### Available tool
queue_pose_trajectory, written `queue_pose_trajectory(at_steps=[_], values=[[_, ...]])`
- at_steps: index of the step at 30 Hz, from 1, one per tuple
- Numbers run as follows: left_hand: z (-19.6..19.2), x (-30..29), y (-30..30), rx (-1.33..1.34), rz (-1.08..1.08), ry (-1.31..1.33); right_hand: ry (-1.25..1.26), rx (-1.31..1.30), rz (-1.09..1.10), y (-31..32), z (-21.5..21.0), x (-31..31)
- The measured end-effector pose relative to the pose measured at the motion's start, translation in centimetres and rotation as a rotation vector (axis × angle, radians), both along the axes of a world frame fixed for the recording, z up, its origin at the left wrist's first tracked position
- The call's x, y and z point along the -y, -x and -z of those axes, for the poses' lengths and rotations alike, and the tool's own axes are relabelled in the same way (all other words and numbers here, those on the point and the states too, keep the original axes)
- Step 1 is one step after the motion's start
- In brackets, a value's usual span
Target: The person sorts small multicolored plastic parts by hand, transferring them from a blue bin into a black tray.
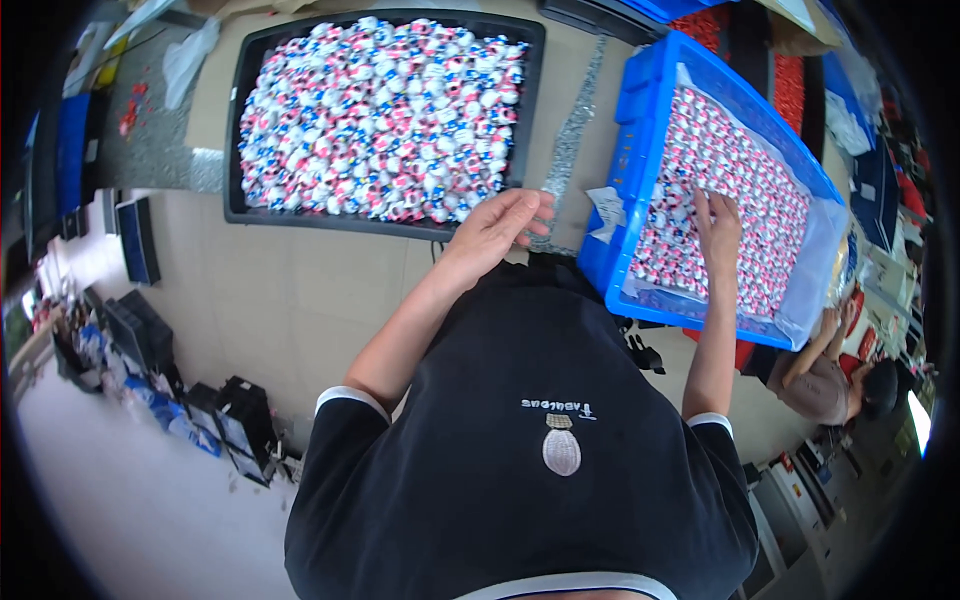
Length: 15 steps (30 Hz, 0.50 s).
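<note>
My left hand is over the near right corner of a black tray, fingers stretched out and nothing visible in them. The tray is heaped with small glossy white, pink and blue pieces; their exact kind is too small to tell. My right hand reaches into a blue plastic crate, its bent fingertips down among similar small pieces spread there in close rows. Whatever lies between those fingertips is hidden. Clear plastic sheeting lines the crate.
A strip of silvery tape runs along the cardboard-covered table between tray and crate. A torn white label hangs at the crate's left side. Red pieces fill containers behind it. At the right, another person works nearby.
</note>
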<state>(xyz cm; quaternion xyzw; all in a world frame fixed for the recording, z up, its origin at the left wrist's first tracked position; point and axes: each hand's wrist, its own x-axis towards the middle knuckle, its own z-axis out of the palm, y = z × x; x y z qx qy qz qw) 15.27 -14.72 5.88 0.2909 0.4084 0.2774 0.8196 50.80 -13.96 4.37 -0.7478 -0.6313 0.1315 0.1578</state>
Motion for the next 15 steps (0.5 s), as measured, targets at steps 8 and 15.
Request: queue_pose_trajectory(at_steps=[8,15], values=[[1.8,0.4,8.6,-1.428,-0.450,-0.959,0.185,0.090,-0.064,0.3,-0.4,-0.4],[1.6,-1.8,11.1,-1.617,-0.494,-0.837,-0.015,-0.189,-0.276,12.3,-6.5,-5.8]])
